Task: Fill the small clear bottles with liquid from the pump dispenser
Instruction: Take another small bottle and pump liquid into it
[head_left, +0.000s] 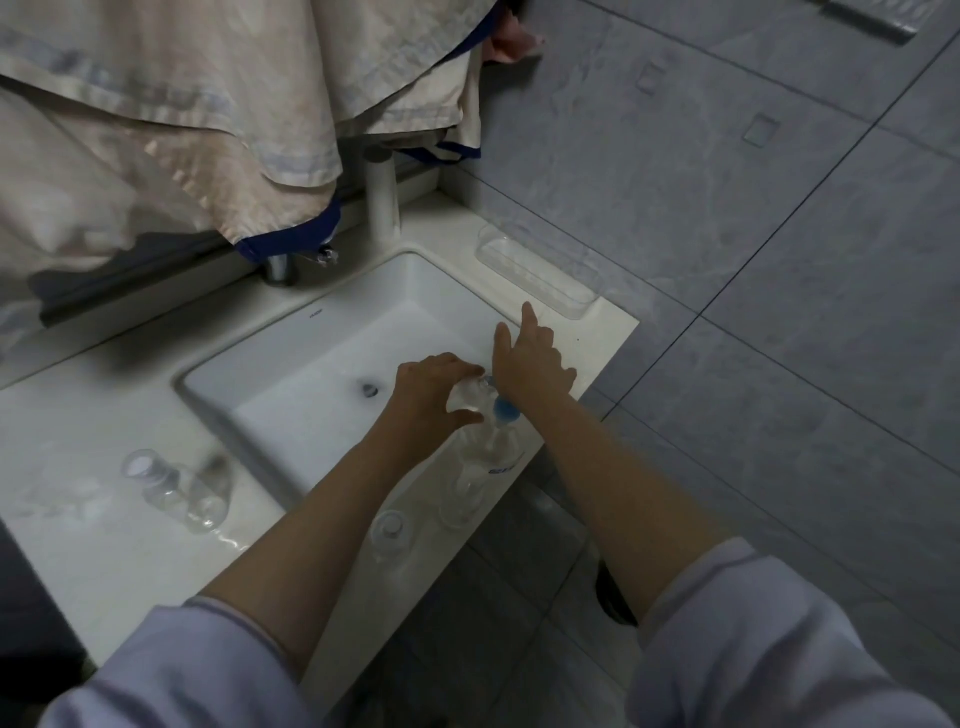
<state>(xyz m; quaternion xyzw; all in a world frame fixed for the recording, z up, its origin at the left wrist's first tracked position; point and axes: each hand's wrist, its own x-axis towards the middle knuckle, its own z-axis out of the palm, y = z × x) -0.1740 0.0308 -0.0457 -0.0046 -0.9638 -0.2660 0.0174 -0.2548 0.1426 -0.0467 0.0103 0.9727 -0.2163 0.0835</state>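
Head view, looking down at the white counter (78, 545) with the sink (322, 364) set into it at centre frame.

My left hand (434, 397) is at frame centre, fingers curled around a small clear bottle (470, 397), which it holds just beside the pump head. The bottle looks tilted, but it is transparent and partly hidden by my fingers, so I cannot tell its exact angle or how full it is.

My right hand (532, 364) is just right of the left, palm down on top of the pump dispenser (483, 467), with the index and middle fingers stretched out toward the upper right and not wrapped around anything. The blue collar of the pump shows just below the heel of this hand. The dispenser body is clear with a bit of blue print and stands on the counter edge at the lower right corner of the sink, between my two forearms.

Other small clear bottles: two (176, 488) lying together on the counter at the left of frame, near the sink's lower left corner; one more (392, 535) upright on the counter edge, just lower left of the dispenser. Their contents cannot be read.

Upper left of frame: beige cloth (182, 114) hanging over the faucet (280, 267). A clear tray (537, 275) sits on the counter above my right hand.
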